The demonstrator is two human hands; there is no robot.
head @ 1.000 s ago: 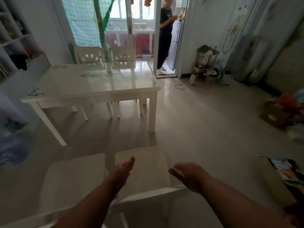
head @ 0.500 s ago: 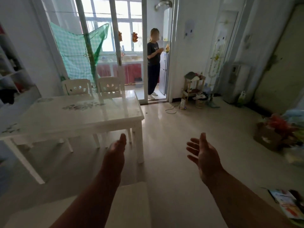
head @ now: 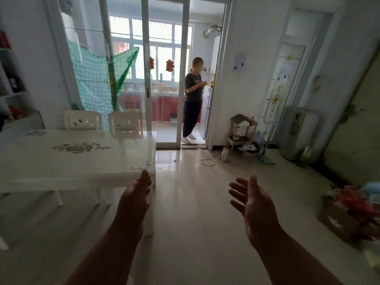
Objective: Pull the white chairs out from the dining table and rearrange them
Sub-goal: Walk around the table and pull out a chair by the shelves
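Note:
A white dining table (head: 78, 161) with a flower print stands at the left. Behind its far side, two white chairs show only their backs: one (head: 82, 120) at the left, the other (head: 125, 123) to its right, both pushed in against the table. My left hand (head: 135, 198) is stretched forward in front of the table's near right corner, edge-on, holding nothing. My right hand (head: 254, 204) hovers over the bare floor to the right, palm turned inward, fingers apart, also with nothing in it.
A person (head: 193, 99) stands in the open sliding doorway (head: 183, 79) at the back. A small shelf (head: 242, 130) with clutter and a cable lie near the right wall. A box with red items (head: 345, 214) sits at the right. Shelving (head: 12, 89) lines the left wall.
My view has lifted from the two near chairs to the room ahead; those chairs have dropped out of sight. Both hands rose and my right hand opened its palm.

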